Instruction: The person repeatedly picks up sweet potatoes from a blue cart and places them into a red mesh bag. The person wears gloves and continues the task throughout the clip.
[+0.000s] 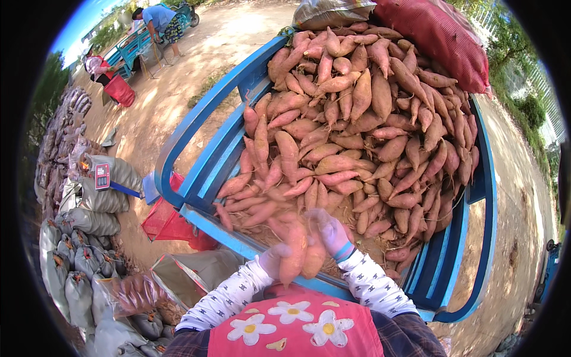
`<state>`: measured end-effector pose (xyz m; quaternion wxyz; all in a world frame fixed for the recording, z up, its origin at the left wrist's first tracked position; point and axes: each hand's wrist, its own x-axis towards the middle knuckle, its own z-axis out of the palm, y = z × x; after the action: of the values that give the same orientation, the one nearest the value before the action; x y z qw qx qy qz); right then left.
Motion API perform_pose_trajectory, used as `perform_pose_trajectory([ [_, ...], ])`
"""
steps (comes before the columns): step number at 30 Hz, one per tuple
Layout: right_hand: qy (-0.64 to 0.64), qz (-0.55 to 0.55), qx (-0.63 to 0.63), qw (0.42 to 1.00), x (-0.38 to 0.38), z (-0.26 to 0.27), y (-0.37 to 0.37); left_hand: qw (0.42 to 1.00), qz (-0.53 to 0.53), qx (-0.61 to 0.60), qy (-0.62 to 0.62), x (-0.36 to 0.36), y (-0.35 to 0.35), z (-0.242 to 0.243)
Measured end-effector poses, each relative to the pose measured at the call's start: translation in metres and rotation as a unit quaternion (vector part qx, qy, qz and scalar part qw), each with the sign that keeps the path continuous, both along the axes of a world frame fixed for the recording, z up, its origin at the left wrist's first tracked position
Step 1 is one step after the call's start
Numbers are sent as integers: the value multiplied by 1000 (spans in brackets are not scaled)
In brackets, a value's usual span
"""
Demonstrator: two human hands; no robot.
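A large heap of sweet potatoes (348, 111) fills the blue metal cargo bed (214, 227) in front of me. Over the bed's near edge, my left hand (274, 261), in a pale glove, holds a large sweet potato (293, 254), its tip pointing down. Close beside it, my right hand (328, 232), gloved with a blue band at the wrist, is on a second sweet potato (315, 254). The two sweet potatoes lie side by side between my hands. Several others just beyond them look blurred. Patterned white sleeves cover both forearms.
An open grey sack (187, 272) and a red mesh bag (165, 218) stand left of the bed. Filled grey sacks (96, 223) and a scale display (102, 176) are farther left. A full red mesh sack (437, 44) tops the heap. Two people work by a blue cart (127, 56).
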<state>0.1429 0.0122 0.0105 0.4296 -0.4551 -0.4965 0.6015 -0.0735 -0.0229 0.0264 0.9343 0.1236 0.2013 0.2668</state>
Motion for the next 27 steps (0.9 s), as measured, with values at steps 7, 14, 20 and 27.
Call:
perform_pose_trajectory([
  [7, 164, 12, -41, 986, -28, 21, -19, 996, 46, 66, 41, -11, -4, 16],
  [14, 294, -20, -90, 951, -25, -20, -76, 941, 325, 77, 57, -43, -2, 11],
  [20, -583, 177, -109, 785, 47, -30, -74, 921, 330, 185, 96, -131, -30, 34],
  [27, -452, 240, -190, 838, 62, -88, -81, 818, 517, 95, 235, -293, -154, -49],
])
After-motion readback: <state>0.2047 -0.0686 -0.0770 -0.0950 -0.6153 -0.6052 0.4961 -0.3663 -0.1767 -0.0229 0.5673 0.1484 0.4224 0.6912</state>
